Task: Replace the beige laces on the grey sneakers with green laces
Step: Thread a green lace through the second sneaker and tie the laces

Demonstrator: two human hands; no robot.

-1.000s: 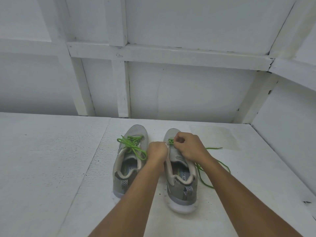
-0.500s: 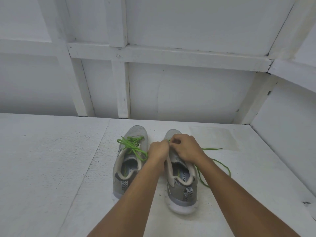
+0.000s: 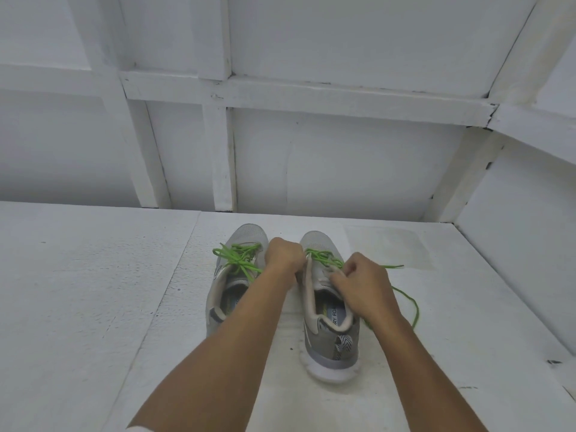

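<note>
While its lacing was only partly done, the grey mesh sneaker with a white foam sole stood at centre right of the frame, heel toward the camera. A bright green cord lace crossed only its front eyelets. One loose tail of that lace curled away over the table toward the right edge, probably left slack so it could be fed upward through the remaining holes.

The right hand sat over the tongue with fingers curled, pinching the lace at the eyelet row, seemingly to draw a crossing snug or thread the next hole. The left hand was balled tight against the shoe's inner eyelet edge. It seemed to grip the lace's other side and so steady the upper against the pull, though its fingertips were hidden.

Just left of it, the matching grey sneaker stood parallel and near, its own green lace tied in a bow. By that sign half the job looked complete. No beige lace showed anywhere.

Both shoes rested on the white painted table, close to the person for easy reach. Behind them the white panelled wall with crossing battens filled the upper frame.
</note>
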